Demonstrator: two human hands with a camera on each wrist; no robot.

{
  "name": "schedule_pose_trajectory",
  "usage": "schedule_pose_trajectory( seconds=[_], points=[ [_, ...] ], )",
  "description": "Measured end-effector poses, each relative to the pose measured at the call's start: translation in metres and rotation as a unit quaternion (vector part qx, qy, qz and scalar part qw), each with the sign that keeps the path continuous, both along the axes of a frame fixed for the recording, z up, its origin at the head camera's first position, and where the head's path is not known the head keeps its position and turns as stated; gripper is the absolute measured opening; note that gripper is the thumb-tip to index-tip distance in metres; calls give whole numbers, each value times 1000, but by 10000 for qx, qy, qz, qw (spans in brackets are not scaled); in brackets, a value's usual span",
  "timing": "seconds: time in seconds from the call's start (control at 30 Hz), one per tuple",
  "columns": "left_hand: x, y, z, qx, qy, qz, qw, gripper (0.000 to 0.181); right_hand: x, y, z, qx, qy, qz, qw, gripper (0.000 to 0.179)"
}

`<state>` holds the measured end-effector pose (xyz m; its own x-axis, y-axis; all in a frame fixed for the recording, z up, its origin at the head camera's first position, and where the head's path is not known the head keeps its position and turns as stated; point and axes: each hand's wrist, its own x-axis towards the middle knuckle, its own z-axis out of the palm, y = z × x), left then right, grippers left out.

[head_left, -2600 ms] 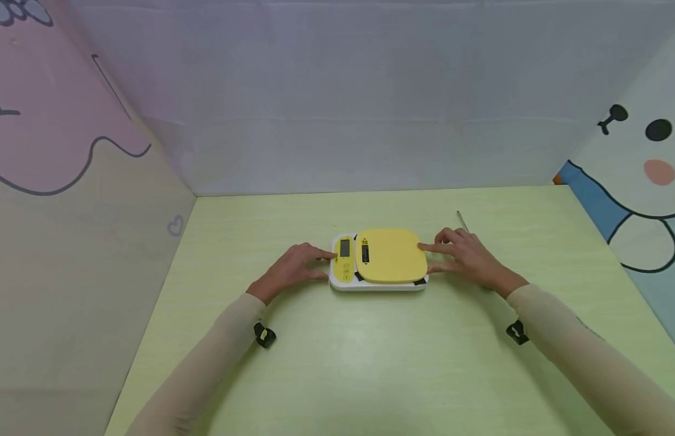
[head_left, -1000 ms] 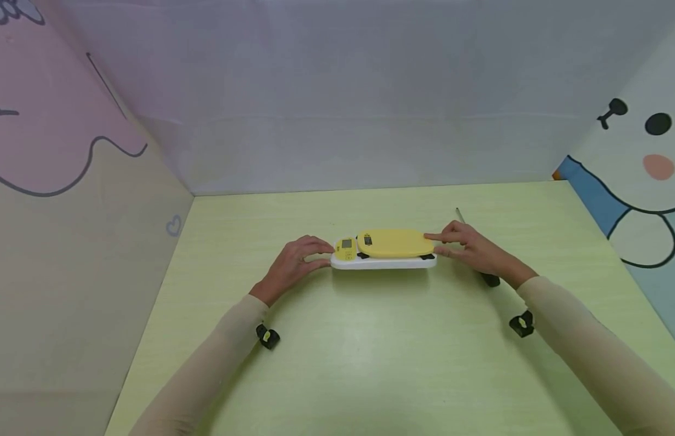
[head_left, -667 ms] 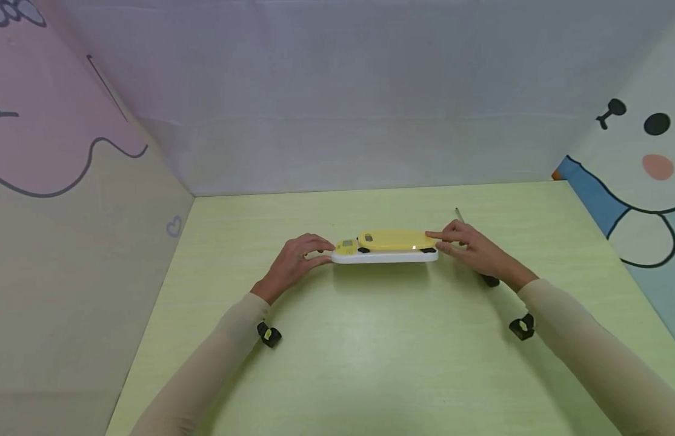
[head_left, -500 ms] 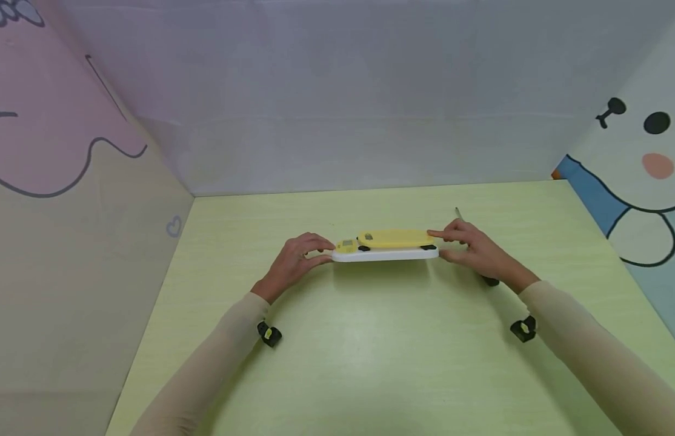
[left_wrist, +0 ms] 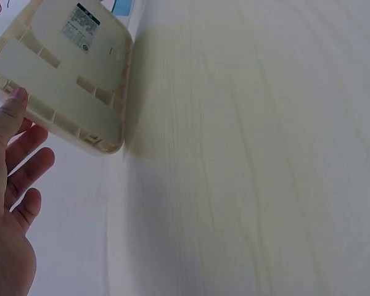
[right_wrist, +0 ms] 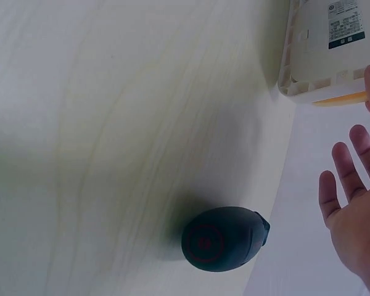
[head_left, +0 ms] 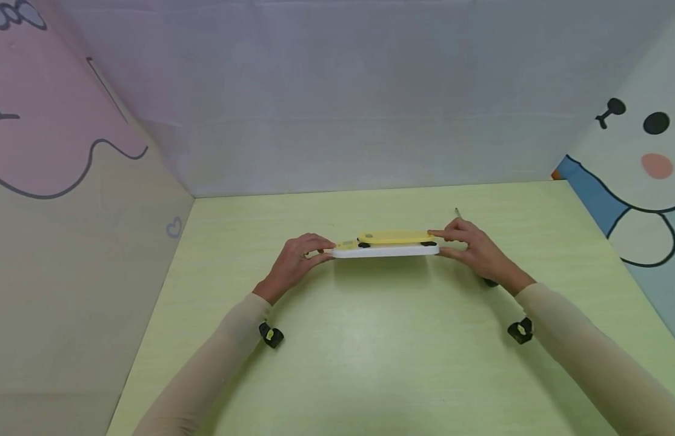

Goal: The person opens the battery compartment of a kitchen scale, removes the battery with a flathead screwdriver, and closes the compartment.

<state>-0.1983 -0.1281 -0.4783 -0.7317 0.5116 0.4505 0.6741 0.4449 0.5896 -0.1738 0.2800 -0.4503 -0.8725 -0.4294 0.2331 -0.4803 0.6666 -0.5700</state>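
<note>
A kitchen scale [head_left: 385,251] with a white base and a yellow platform is tilted up, its near edge lifted off the table. Its pale underside [left_wrist: 61,92], with ribs and a printed label, shows in both wrist views. My left hand [head_left: 294,260] pinches the left end, thumb under and fingers above. At the opposite end my right hand [head_left: 475,247] pinches it likewise, index finger on the yellow platform and thumb below. Below the right hand lies what looks like a screwdriver [right_wrist: 225,240] with a dark rounded handle; the hand hides its middle in the head view.
The pale yellow-green table [head_left: 337,351] meets a plain wall [head_left: 337,133] at the back. Cartoon-printed walls [head_left: 637,200] stand on both sides. Small black wrist mounts [head_left: 271,334] hang below both sleeves.
Lying flat at first with both hands at its ends, the scale has been tilted so its near edge rises, leaving its top almost edge-on. In the last half second it tilts slightly further.
</note>
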Motion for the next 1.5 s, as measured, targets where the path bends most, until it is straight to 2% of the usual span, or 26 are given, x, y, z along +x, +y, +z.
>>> schedule_pose_trajectory(
  seconds=[0.1,0.2,0.33,0.53,0.7,1.0,1.27,1.5],
  points=[
    [1,1,-1,-102,259,74,9996,25,-1,0,-1,-65,90,15,9999,43],
    [1,2,-1,-141,544,112,9984,26,0,0,0,-123,9,-11,9999,42],
    [1,3,0,-42,678,131,9976,26,0,1,1,-195,-126,-60,9997,41],
    [0,4,3,233,458,144,9986,23,-1,1,0,-355,-190,-104,9991,40],
    [-1,5,3,347,271,204,9988,20,-1,-1,0,-311,-410,-233,9984,40],
    [-2,7,3,515,274,411,9975,14,-3,-4,3,-377,-903,-490,9940,37],
    [-1,11,3,933,-114,501,9943,12,-5,-5,2,-612,-1188,-299,9906,31],
    [-1,13,2,1077,-382,705,9909,13,-5,-6,3,-636,-1377,-310,9879,31]
  ],
)
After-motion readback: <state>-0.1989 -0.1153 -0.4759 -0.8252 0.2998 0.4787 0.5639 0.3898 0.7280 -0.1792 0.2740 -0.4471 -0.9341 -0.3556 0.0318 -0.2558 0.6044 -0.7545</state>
